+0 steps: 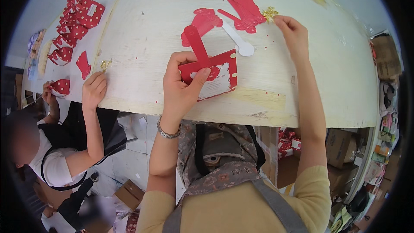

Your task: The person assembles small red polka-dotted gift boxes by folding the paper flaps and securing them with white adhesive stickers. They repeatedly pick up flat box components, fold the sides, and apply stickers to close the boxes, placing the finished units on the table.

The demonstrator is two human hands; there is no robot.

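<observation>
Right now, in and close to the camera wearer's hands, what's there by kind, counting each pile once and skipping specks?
Red dotted piece in left hand: 1
Red strip over it: 1
Piles of red cut-outs: 2
White strip: 1
Gold-coloured heap by right hand: 1
Total: 6

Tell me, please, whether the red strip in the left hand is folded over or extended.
Extended: the red strip runs straight out beyond the dotted red piece, its rounded end clear of the left hand.

Cardboard box [129, 194] on white floor [129, 164]
</observation>
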